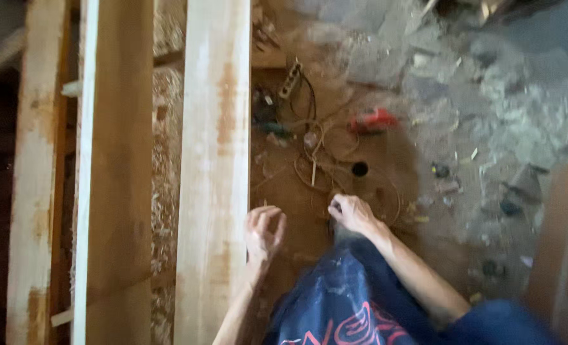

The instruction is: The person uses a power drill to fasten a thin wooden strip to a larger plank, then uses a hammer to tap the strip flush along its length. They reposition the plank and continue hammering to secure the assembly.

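Head view: the left hand (263,231) hangs just beside the edge of the pale wooden plank (215,166), fingers loosely curled and gripping nothing. The right hand (353,213) is down on the sawdust floor (296,191), fingers bunched at the tangled cord (325,163); whether they grip it I cannot tell

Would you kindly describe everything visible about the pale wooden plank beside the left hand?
The plank is a long, flat board of pale raw wood with rusty orange stains, running from the picture's top to its bottom. It lies alongside similar boards over sawdust. The left hand, fingers curled, hangs at its right edge; whether it touches is unclear.
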